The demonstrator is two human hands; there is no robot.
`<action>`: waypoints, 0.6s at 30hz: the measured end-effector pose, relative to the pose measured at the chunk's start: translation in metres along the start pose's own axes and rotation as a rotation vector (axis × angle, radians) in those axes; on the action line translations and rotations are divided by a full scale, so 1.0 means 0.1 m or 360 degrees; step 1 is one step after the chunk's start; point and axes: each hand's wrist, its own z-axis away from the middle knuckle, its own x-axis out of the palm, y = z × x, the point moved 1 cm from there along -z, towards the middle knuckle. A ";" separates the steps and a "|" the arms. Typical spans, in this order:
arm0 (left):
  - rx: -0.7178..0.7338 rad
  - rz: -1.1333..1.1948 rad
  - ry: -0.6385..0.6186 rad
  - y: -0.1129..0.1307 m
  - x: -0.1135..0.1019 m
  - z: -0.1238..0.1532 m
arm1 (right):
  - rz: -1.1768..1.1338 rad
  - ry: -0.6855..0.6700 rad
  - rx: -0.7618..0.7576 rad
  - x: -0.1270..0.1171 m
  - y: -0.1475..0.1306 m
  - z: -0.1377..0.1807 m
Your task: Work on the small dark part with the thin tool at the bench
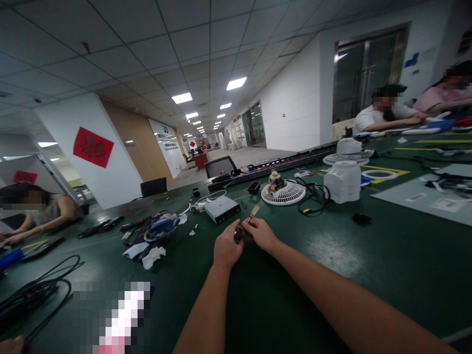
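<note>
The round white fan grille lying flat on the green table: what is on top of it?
A small motor stands upright on the round white fan grille, near its back-left part. A black cable lies beside it. The grille hides whatever is underneath.

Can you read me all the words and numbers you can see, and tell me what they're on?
None can be read.
Red diamond paper on the white wall: dark brush character, too blurred.
Second red paper further left: too blurred.
White wall board down the hall: print too small.
Paper labels on the grey mat: too small.
Small tool held in left hand and right hand: no writing visible.
</note>
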 end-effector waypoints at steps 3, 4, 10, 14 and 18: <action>-0.0033 -0.0011 0.0019 -0.01 0.00 0.00 | 0.0047 0.0082 -0.0021 0.00 0.02 -0.01; -0.0040 -0.0014 0.0015 -0.01 0.00 0.00 | 0.0033 0.0078 -0.0014 0.00 0.03 -0.02; -0.0029 -0.0021 0.0008 0.00 0.00 0.00 | -0.0116 0.0024 0.0026 0.02 0.06 -0.02; -0.0023 -0.0024 0.0000 0.01 -0.01 0.00 | -0.0154 0.0037 0.0066 0.01 0.04 -0.01; -0.0022 -0.0028 0.0002 0.03 -0.02 0.00 | -0.0184 -0.0030 0.0010 0.02 0.00 0.00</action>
